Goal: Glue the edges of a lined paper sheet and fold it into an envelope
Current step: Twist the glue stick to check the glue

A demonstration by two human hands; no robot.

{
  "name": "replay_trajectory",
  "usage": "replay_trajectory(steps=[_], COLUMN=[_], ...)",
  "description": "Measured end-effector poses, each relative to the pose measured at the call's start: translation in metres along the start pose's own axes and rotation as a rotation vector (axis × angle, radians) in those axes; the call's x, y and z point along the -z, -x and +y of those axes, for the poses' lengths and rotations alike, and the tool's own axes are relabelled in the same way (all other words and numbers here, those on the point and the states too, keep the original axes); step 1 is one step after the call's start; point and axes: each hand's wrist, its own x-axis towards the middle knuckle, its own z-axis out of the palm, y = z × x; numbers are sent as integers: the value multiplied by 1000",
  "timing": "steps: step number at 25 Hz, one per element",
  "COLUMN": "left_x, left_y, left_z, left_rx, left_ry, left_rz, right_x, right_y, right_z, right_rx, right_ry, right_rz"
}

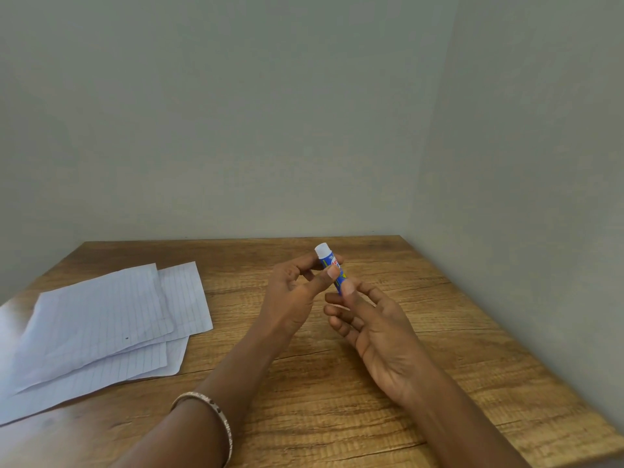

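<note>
A small blue glue stick (330,263) with a white cap is held above the middle of the wooden table (439,332), cap pointing up and away. My left hand (297,292) pinches its upper part between thumb and fingers. My right hand (374,325) pinches its lower end with thumb and forefinger, palm turned up. Several lined paper sheets (101,319) lie overlapped on the table's left side, apart from both hands.
Plain grey walls close the table in at the back and on the right. A bracelet (216,420) sits on my left wrist. The table's right edge runs diagonally toward the lower right corner.
</note>
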Motion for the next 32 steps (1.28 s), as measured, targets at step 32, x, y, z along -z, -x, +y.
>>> replay_trajectory(steps=[32], left_x=[-2], left_y=[0], left_z=[-4], left_rx=[106], left_ry=[165], left_rz=[-61], right_x=[2], right_y=[2], right_z=[1], right_rx=[46], right_ry=[103], right_rz=[0])
